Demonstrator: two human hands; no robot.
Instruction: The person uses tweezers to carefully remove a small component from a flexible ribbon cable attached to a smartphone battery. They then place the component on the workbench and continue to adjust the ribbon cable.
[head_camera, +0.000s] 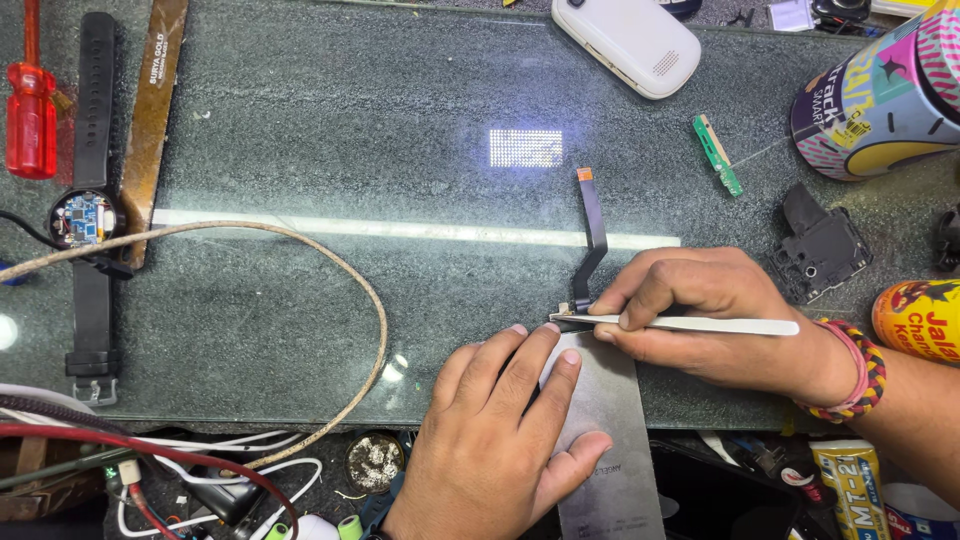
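Observation:
My left hand (500, 440) lies flat on a grey metal plate (610, 470) at the front edge of the glass table, fingers pressing it down. My right hand (700, 310) grips white tweezers (690, 324), whose tips meet the lower end of a black flex cable (592, 225) at the plate's top edge. The cable runs up the glass to an orange tip. A braided bracelet sits on my right wrist.
Opened smartwatch (85, 215) and red screwdriver (30, 110) at left. A braided cable (300, 250) loops across the glass. White phone (628, 40), green circuit strip (717, 153), colourful can (880, 100), black plastic part (820, 250) at back and right. Wires and tubes crowd the front edge.

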